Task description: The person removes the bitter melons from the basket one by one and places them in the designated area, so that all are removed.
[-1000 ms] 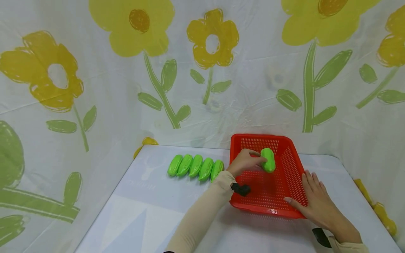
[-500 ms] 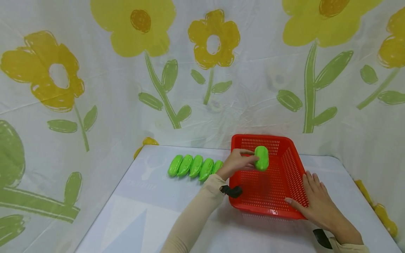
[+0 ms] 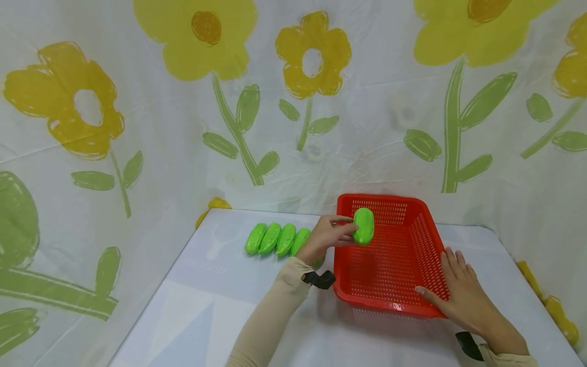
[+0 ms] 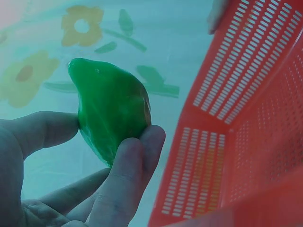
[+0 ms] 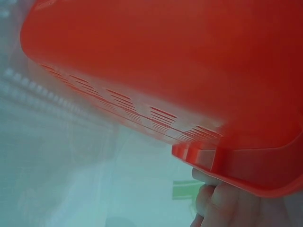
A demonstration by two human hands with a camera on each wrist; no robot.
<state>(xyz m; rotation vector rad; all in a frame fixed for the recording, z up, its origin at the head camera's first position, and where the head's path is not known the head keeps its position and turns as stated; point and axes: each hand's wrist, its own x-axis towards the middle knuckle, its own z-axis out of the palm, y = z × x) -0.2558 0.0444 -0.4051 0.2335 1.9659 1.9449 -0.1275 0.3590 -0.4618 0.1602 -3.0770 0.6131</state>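
My left hand [image 3: 331, 235] pinches a glossy bright green toy vegetable [image 3: 364, 226] between thumb and fingers. It is held raised over the left part of the red plastic basket [image 3: 341, 291]. The left wrist view shows the green piece [image 4: 111, 106] plump and tapering to a blunt tip, with the basket wall [image 4: 194, 175] to its right. My right hand [image 3: 470, 300] lies along the basket's right side, fingers straight, thumb at the near right corner of the rim. In the right wrist view its fingers [image 5: 227, 201] show just below the red rim [image 5: 246, 187].
Several matching green pieces [image 3: 270, 238] lie in a slanting row on the white table [image 3: 192, 300], left of the basket. The left hand and wrist partly cover the row's right end. A flower-printed cloth [image 3: 367, 127] hangs behind and beside the table.
My left hand has moved left with the green toy vegetable, from over the basket's middle to its left part. The right hand has kept its place on the basket.
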